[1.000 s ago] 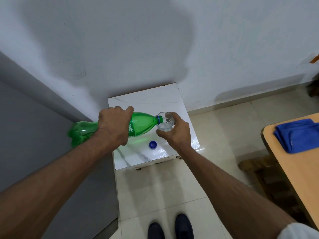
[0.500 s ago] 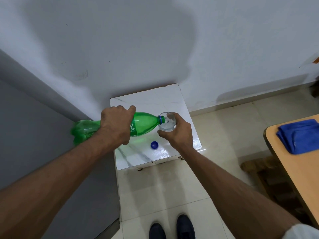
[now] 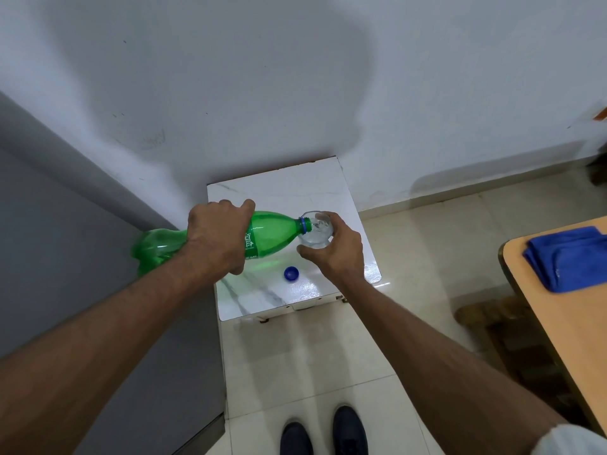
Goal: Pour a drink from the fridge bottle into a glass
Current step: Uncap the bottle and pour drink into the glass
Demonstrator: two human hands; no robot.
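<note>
Left hand (image 3: pixel 218 236) clasps the bottle (image 3: pixel 272 234) mid-body: thin, squeezable plastic, likely. Right hand (image 3: pixel 338 249) grips the fragile glass (image 3: pixel 317 228).

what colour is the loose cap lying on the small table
Blue; the cap shows clearly in the head view.

Left hand (image 3: pixel 218 236) grip clenched; right hand (image 3: pixel 335 251) cupped.

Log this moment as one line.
phase: pouring | left hand: tilts green bottle | right hand: holds glass | cap: on table
</note>
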